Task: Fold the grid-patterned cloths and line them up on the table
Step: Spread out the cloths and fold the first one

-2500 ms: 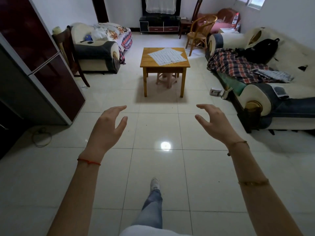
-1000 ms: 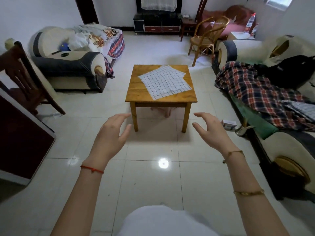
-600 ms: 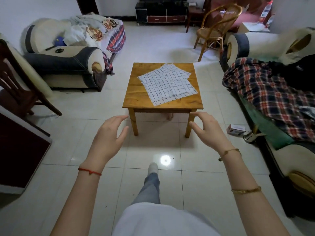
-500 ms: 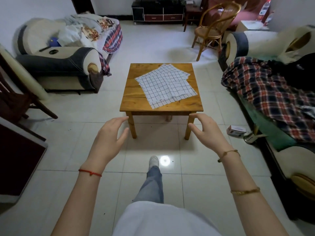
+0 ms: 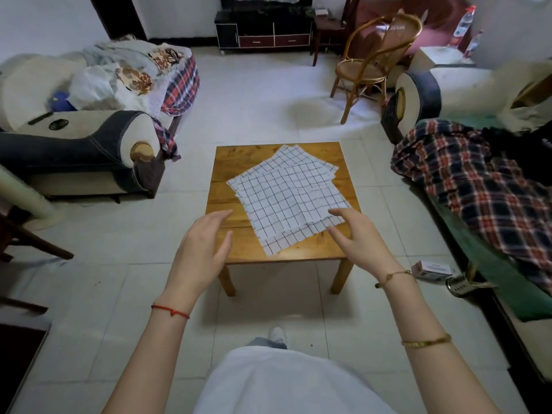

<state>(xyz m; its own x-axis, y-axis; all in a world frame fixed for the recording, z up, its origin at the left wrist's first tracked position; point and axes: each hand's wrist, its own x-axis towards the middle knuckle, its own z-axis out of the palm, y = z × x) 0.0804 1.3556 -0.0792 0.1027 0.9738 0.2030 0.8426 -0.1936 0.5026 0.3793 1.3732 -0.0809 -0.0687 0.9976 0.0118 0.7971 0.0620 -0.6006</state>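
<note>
Several white cloths with a dark grid pattern (image 5: 286,195) lie flat and overlapping, skewed, on a small square wooden table (image 5: 230,246) in the middle of the head view. My left hand (image 5: 203,249) is held out over the table's near left corner, fingers relaxed, holding nothing. My right hand (image 5: 358,237) reaches toward the near right corner of the cloth pile, fingers spread and empty, its fingertips close to the cloth's edge; I cannot tell whether they touch.
An armchair (image 5: 74,138) piled with fabric stands left of the table. A sofa with a plaid blanket (image 5: 478,186) runs along the right. A rattan chair (image 5: 373,64) and a dark TV cabinet (image 5: 263,31) stand behind. A small box (image 5: 433,268) lies on the tiled floor.
I have walked up to the table, which now lies just under my hands. Both hands stay raised and empty, now over the table's near edge.
</note>
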